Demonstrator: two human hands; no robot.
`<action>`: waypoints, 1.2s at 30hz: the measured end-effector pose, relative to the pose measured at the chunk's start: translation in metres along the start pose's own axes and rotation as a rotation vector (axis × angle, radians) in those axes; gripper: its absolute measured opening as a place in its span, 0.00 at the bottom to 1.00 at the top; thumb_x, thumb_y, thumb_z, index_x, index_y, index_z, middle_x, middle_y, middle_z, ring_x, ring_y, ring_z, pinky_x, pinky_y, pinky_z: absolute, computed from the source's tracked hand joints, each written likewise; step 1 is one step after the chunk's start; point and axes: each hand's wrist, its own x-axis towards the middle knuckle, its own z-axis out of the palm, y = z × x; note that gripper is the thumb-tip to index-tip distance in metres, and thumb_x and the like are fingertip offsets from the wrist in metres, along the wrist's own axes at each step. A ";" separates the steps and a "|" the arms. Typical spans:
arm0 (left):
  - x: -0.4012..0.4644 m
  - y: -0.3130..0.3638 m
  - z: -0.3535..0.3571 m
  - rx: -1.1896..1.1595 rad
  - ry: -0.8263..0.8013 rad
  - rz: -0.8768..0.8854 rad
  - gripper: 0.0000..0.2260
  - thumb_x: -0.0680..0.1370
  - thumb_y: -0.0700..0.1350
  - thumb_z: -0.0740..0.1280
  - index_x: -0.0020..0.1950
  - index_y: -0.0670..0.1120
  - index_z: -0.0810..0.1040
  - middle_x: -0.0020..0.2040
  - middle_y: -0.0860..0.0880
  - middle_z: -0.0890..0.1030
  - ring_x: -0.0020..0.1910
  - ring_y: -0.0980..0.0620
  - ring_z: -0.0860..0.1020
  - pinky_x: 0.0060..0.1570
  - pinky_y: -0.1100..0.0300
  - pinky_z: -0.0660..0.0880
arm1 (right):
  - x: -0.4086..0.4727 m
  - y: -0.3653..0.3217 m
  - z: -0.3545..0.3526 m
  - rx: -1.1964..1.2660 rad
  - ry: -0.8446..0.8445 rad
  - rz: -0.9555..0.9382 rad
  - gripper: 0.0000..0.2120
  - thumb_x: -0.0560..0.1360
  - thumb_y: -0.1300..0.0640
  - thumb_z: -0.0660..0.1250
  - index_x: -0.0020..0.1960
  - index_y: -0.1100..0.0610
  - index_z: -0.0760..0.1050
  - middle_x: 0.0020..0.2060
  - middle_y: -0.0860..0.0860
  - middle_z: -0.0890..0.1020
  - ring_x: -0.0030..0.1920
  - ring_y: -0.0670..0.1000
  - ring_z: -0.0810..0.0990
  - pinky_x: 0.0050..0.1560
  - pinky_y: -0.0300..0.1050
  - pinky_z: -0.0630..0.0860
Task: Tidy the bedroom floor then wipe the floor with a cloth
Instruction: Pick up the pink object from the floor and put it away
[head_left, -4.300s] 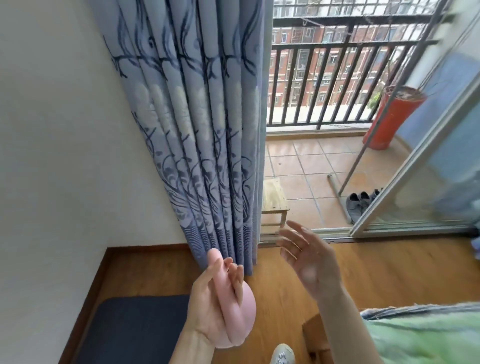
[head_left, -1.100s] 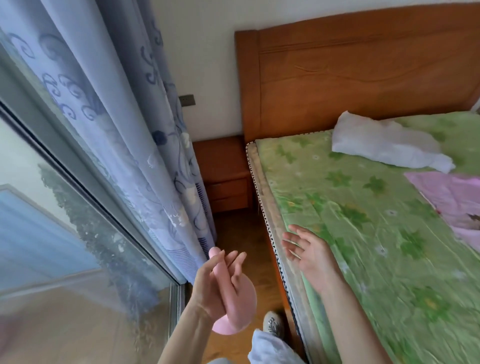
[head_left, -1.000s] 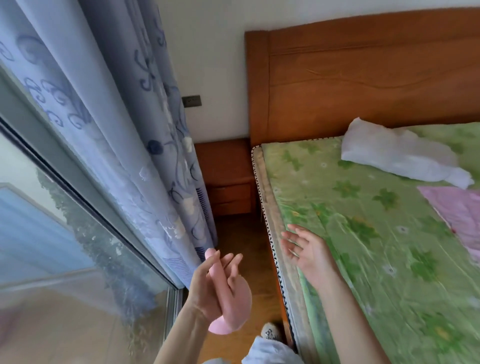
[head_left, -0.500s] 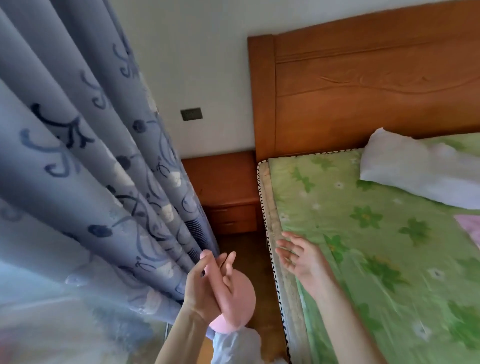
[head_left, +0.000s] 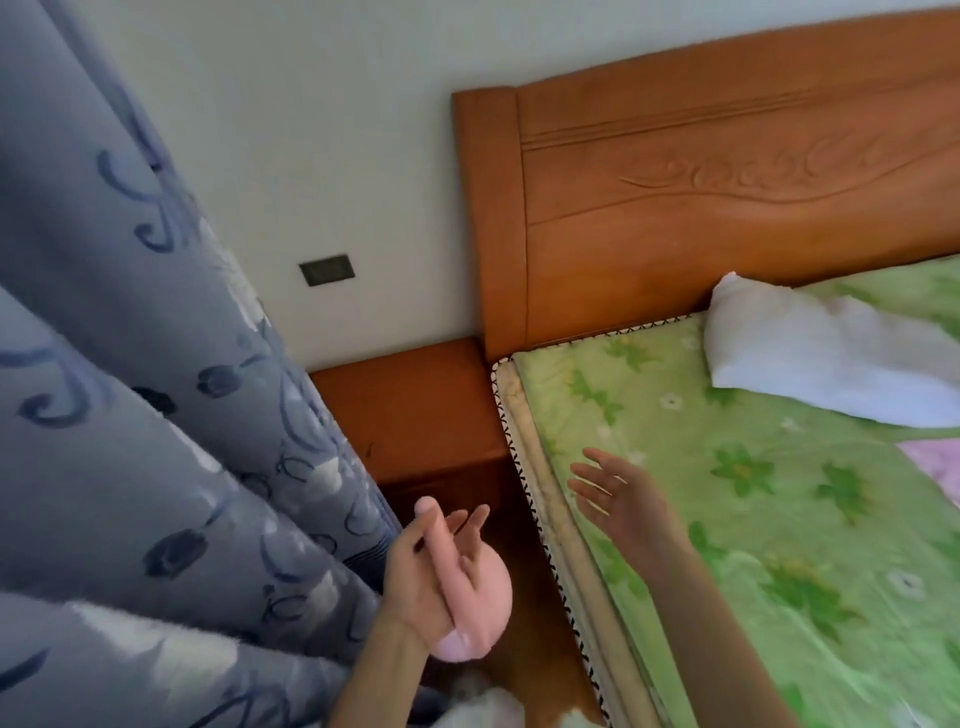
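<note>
**Pink object held beside the bed; right hand free**

I observed the left hand (head_left: 431, 582) gripping a pink object (head_left: 480, 605), its stem between thumb and fingers and its rounded body below the palm. What the object was I could not tell. It hung just left of the bed (head_left: 779, 519), over the wooden floor (head_left: 530, 644). The right hand (head_left: 623, 499) was spread, fingers straight, holding nothing, above the bed's left edge. A nightstand (head_left: 410, 405) stood left of the bed's head, against the wall. A blue patterned curtain (head_left: 156, 467) hung further left. A white pillow (head_left: 821, 364) lay on the bed by the headboard (head_left: 727, 197).
</note>
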 end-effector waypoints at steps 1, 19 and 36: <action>0.004 0.012 0.001 0.011 -0.006 0.000 0.17 0.67 0.51 0.70 0.47 0.39 0.75 0.47 0.41 0.83 0.33 0.50 0.81 0.28 0.63 0.74 | 0.006 0.000 0.010 -0.003 -0.013 -0.003 0.09 0.77 0.61 0.57 0.51 0.58 0.75 0.41 0.54 0.80 0.37 0.50 0.79 0.39 0.42 0.73; 0.065 0.142 -0.021 -0.149 0.032 0.149 0.30 0.55 0.43 0.81 0.52 0.41 0.72 0.54 0.40 0.81 0.45 0.43 0.83 0.28 0.59 0.77 | 0.119 -0.002 0.132 -0.130 -0.161 0.085 0.09 0.77 0.59 0.60 0.54 0.58 0.76 0.43 0.55 0.82 0.42 0.52 0.81 0.45 0.45 0.75; 0.186 0.225 0.031 -0.308 0.326 0.327 0.14 0.68 0.48 0.67 0.50 0.41 0.75 0.51 0.39 0.82 0.48 0.43 0.80 0.33 0.58 0.79 | 0.290 -0.059 0.221 -0.312 -0.286 0.258 0.09 0.78 0.59 0.59 0.55 0.58 0.76 0.45 0.55 0.82 0.44 0.52 0.80 0.45 0.44 0.75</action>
